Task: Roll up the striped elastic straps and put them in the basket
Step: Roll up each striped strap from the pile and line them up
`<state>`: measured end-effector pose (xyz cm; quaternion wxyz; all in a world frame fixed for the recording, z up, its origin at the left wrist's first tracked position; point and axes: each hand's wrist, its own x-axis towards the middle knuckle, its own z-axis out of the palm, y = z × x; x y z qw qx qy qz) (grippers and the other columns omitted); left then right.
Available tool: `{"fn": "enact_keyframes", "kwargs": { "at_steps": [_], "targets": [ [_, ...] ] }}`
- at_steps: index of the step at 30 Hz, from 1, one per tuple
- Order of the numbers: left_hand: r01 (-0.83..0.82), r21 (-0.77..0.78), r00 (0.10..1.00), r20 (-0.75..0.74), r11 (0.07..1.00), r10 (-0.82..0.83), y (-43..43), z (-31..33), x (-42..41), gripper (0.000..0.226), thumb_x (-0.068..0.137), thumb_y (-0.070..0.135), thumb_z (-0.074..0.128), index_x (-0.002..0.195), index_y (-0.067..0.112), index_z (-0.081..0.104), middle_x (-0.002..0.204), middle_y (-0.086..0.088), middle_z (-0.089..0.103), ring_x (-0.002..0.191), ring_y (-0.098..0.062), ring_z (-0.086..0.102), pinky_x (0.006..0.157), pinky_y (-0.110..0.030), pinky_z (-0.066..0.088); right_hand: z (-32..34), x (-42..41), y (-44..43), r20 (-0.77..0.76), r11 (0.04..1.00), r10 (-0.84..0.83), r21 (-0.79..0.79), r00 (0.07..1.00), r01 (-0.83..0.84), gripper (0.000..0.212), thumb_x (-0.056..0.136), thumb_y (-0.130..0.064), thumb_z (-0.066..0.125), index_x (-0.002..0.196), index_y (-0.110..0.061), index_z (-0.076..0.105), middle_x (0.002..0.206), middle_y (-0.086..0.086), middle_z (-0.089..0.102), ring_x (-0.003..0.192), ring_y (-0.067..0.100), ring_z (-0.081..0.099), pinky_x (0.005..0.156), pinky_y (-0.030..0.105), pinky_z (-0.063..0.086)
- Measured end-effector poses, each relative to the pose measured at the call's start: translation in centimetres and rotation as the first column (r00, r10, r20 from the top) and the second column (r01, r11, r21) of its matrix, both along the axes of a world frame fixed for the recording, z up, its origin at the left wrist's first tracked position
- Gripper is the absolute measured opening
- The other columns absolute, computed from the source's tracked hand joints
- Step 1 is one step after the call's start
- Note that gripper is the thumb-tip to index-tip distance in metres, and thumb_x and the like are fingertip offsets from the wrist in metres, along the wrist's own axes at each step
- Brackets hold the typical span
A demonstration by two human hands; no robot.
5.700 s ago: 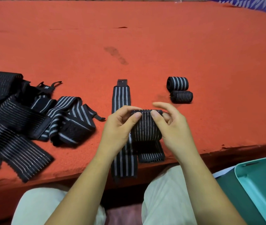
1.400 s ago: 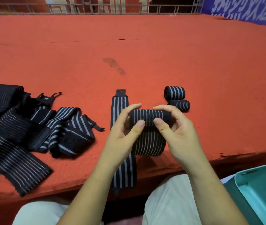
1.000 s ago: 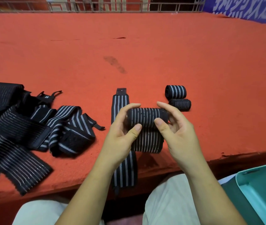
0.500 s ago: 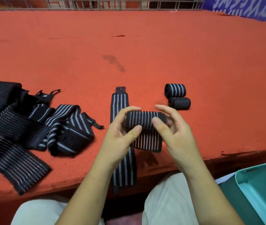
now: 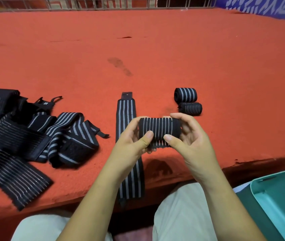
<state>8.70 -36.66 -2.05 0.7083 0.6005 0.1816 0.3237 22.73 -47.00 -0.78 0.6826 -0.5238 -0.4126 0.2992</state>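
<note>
"What do the hands have?"

"A striped strap (image 5: 159, 128), rolled up nearly all the way. A short flap hangs under the roll. The left hand (image 5: 129, 143) grips one end and the right hand (image 5: 192, 141) grips the other. The fingers curl round the back and both thumbs press on the front."

"Where is it?"

"Up in the air, just over the near edge of the red mat (image 5: 155, 54)."

"Any more straps?"

"Yes. A flat strap (image 5: 126, 110) lies under the left hand, pointing to 12 o'clock. At 1 o'clock from the hands a fat roll (image 5: 185, 95) and a thin roll (image 5: 190, 108) lie side by side, touching. At 9 o'clock there is a messy pile of straps (image 5: 33, 136)."

"And the basket?"

"The green basket (image 5: 284, 193) sits at 4 o'clock, lower than the mat, by the person's right knee."
</note>
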Motion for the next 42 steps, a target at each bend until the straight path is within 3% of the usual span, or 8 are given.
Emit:
{"fn": "enact_keyframes", "kwargs": {
  "at_steps": [7, 12, 19, 22, 29, 32, 36, 42],
  "targets": [
    [0.052, 0.049, 0.998, 0.016, 0.997, -0.053, -0.3, -0.6, 2.1, 0.043, 0.085, 0.006, 0.067, 0.123, 0.026, 0.062, 0.105, -0.009, 0.061, 0.087, -0.021, 0.060, 0.085, -0.031, 0.052, -0.3, 2.3, 0.4, -0.075, 0.990, -0.127, -0.073, 0.989, 0.121, 0.018, 0.089, -0.024, 0.067, 0.103, -0.014, 0.070, 0.079, 0.002, 0.065, 0.062, 0.024, 0.058, 0.059, 0.038, 0.051],
    [0.035, -0.097, 0.999, 0.018, 0.995, -0.034, -0.3, -0.5, 5.2, 0.018, 0.091, 0.025, 0.067, 0.108, 0.023, 0.070, 0.105, -0.010, 0.063, 0.099, -0.025, 0.065, 0.091, -0.036, 0.056, -1.1, 6.0, -0.2, -0.015, 0.991, -0.105, -0.088, 0.994, 0.104, 0.017, 0.088, -0.010, 0.071, 0.105, -0.016, 0.072, 0.091, 0.008, 0.069, 0.079, 0.024, 0.064, 0.073, 0.042, 0.057],
    [-0.006, 0.061, 0.987, -0.161, 0.998, 0.016, 1.9, -2.2, 11.6, 0.030, 0.088, 0.015, 0.073, 0.116, 0.014, 0.063, 0.109, -0.007, 0.064, 0.097, -0.019, 0.062, 0.094, -0.040, 0.053, -2.3, 11.4, 0.2, 0.060, 0.974, -0.148, -0.163, 0.987, 0.156, 0.031, 0.083, -0.010, 0.078, 0.111, -0.020, 0.071, 0.099, 0.012, 0.071, 0.085, 0.018, 0.068, 0.082, 0.035, 0.058],
    [0.019, 0.155, 0.967, -0.252, 0.988, 0.021, 3.2, -3.3, 14.0, 0.035, 0.081, 0.022, 0.075, 0.114, 0.018, 0.064, 0.103, -0.005, 0.067, 0.090, -0.016, 0.061, 0.085, -0.034, 0.051, -3.1, 14.4, 1.0, 0.125, 0.961, -0.151, -0.215, 0.981, 0.175, 0.041, 0.081, -0.001, 0.077, 0.120, -0.009, 0.064, 0.109, 0.013, 0.068, 0.085, 0.006, 0.070, 0.078, 0.019, 0.053],
    [-0.006, 0.319, 0.937, -0.329, 0.948, 0.117, 5.4, -6.0, 18.9, 0.035, 0.085, 0.004, 0.074, 0.118, 0.011, 0.062, 0.108, -0.002, 0.063, 0.096, -0.015, 0.059, 0.083, -0.017, 0.047, -6.2, 19.8, 3.5, 0.259, 0.922, -0.134, -0.321, 0.956, 0.216, 0.045, 0.081, -0.003, 0.079, 0.122, -0.011, 0.063, 0.114, 0.010, 0.067, 0.092, 0.010, 0.070, 0.080, 0.016, 0.052],
    [-0.035, 0.408, 0.918, -0.347, 0.912, 0.190, 5.8, -7.7, 20.1, 0.039, 0.081, 0.009, 0.076, 0.116, 0.019, 0.063, 0.117, -0.005, 0.064, 0.105, -0.021, 0.061, 0.096, -0.032, 0.050, -7.3, 20.5, 4.3, 0.393, 0.900, -0.151, -0.324, 0.907, 0.291, 0.047, 0.082, -0.003, 0.078, 0.124, -0.013, 0.061, 0.115, 0.003, 0.066, 0.097, 0.007, 0.065, 0.085, 0.013, 0.051],
    [-0.043, 0.519, 0.871, -0.399, 0.854, 0.286, 5.8, -9.0, 20.9, 0.042, 0.079, 0.016, 0.077, 0.118, 0.022, 0.062, 0.116, -0.005, 0.062, 0.111, -0.024, 0.059, 0.102, -0.044, 0.047, -8.9, 20.4, 4.6, 0.511, 0.857, -0.160, -0.352, 0.844, 0.376, 0.043, 0.085, -0.008, 0.074, 0.126, -0.015, 0.062, 0.118, -0.001, 0.064, 0.113, 0.012, 0.060, 0.101, 0.031, 0.049],
    [-0.017, 0.500, 0.855, -0.442, 0.866, 0.272, 7.1, -5.9, 18.2, 0.043, 0.086, 0.020, 0.075, 0.123, 0.013, 0.056, 0.118, -0.008, 0.056, 0.104, -0.019, 0.058, 0.092, -0.028, 0.046, -6.2, 20.1, 4.7, 0.650, 0.797, -0.222, -0.309, 0.726, 0.520, 0.036, 0.087, -0.013, 0.068, 0.123, -0.016, 0.065, 0.121, 0.006, 0.066, 0.112, 0.019, 0.060, 0.101, 0.040, 0.048]
  ]
}}
